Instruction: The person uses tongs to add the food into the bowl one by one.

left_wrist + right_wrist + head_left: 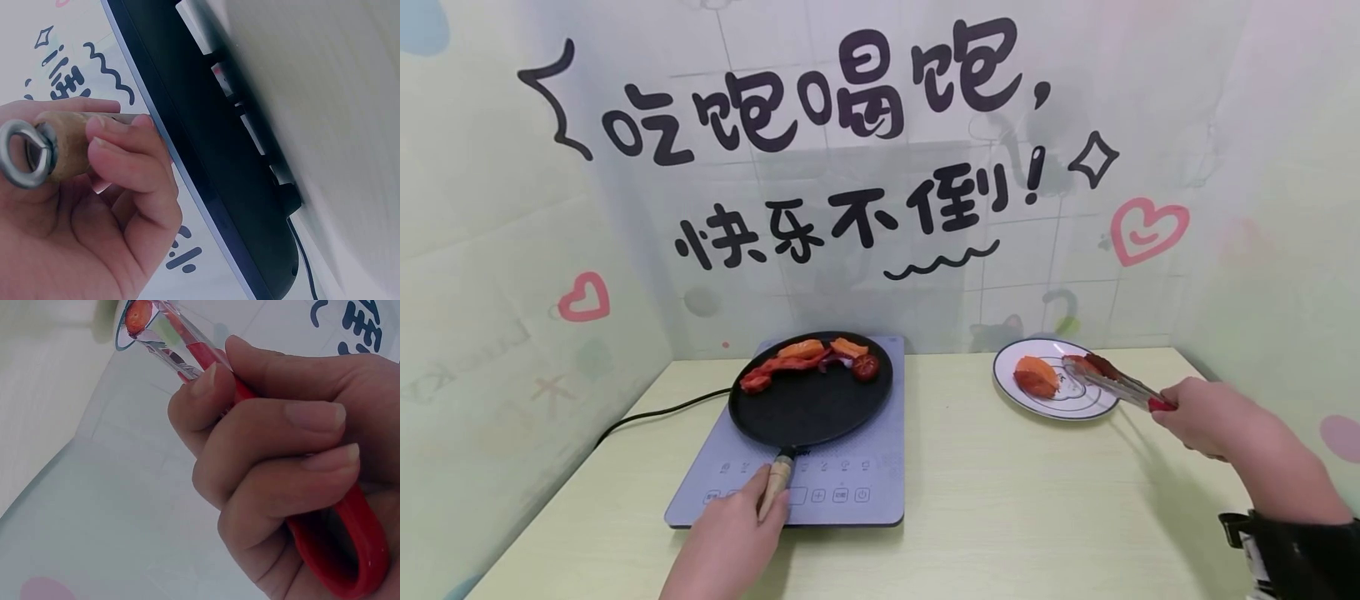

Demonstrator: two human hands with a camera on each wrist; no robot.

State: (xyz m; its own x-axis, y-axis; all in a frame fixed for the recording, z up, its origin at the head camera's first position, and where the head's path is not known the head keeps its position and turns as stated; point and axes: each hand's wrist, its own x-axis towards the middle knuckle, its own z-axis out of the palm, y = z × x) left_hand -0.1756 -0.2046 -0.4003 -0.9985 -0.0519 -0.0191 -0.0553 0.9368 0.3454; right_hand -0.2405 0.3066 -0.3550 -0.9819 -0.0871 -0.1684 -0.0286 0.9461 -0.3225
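Observation:
My left hand (733, 533) grips the wooden handle (69, 140) of a black frying pan (816, 412), which rests on a flat induction cooktop (880, 475). Along the pan's far side lie a reddish strip of food (786, 365), orange pieces (801, 348) and a dark red round piece (866, 367). Over on the right, my right hand (1213, 417) holds metal tongs (1120, 386) with red handles (365, 550), its fingers curled round them. The tongs' tips meet dark red food on a white plate (1022, 407); whether they pinch it I cannot tell. An orange-red piece (1037, 377) lies left of them.
A black cord (662, 411) runs left from behind the cooktop across the pale table (977, 500). Behind the table hangs a printed backdrop (925, 308) with black lettering and pink hearts. A black cuff (1300, 554) shows on the right wrist.

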